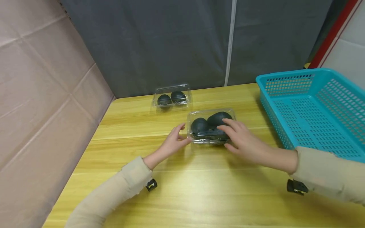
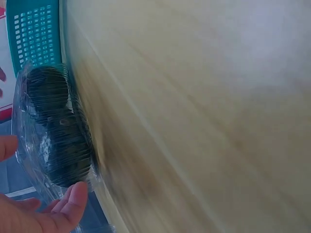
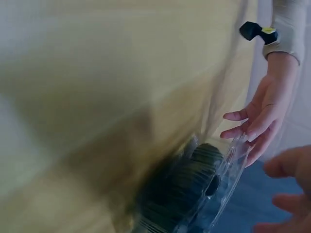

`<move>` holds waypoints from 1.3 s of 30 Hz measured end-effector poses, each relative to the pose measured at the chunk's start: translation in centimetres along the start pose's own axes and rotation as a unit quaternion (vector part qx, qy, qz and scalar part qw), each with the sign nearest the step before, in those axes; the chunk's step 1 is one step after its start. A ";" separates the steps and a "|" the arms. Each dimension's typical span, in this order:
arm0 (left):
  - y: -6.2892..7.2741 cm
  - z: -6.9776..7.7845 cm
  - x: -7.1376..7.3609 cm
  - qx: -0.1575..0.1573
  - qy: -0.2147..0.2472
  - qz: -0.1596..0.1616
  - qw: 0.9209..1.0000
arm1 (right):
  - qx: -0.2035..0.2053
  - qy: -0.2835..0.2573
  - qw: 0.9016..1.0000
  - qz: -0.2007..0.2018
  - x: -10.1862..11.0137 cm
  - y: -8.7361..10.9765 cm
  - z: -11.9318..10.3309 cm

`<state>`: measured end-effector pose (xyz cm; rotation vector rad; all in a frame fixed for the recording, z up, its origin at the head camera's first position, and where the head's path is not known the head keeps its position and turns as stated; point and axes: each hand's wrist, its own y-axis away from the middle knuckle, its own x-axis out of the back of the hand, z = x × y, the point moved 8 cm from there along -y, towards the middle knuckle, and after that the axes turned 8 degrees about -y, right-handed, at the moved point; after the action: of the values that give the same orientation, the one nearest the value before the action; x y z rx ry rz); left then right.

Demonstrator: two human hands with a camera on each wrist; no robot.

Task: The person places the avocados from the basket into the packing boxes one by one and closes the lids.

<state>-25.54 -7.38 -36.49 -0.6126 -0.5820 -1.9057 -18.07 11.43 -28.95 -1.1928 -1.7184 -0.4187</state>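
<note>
A clear plastic clamshell box (image 1: 209,141) lies on the wooden table in front of me, with dark, avocado-like fruits (image 1: 199,125) inside. My left hand (image 1: 172,142) is at the box's left end, thumb and fingers spread; in the left wrist view a fingertip appears to touch the plastic. Over the right end reaches my right hand (image 1: 242,142), its fingers loosely bent and apart. Whether it touches the box I cannot tell. In the right wrist view the same box (image 3: 228,187) shows between the two hands.
Behind, near the dark curtain (image 1: 156,47), stands another clear box (image 1: 186,87) with two dark fruits (image 1: 178,96). A turquoise perforated basket (image 1: 273,122) stands at the right on the wooden table (image 1: 185,196). A pale draped wall (image 1: 42,95) borders the left side.
</note>
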 end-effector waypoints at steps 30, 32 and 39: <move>0.1 0.3 1.0 0.010 -0.021 -0.001 1.000 | -0.036 0.163 0.970 -0.180 -2.1 -9.4 6.2; 0.1 0.2 1.1 0.011 -0.021 -0.004 1.000 | -0.054 0.164 0.968 -0.184 -1.9 -10.0 7.0; 0.3 0.3 0.8 0.006 -0.041 -0.011 0.999 | -0.075 0.162 0.968 -0.178 -1.2 -12.1 9.4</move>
<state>-25.51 -7.83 -35.69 -0.6809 -0.6540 -1.9031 -33.20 11.99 -31.62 -0.8572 -1.6311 -0.9246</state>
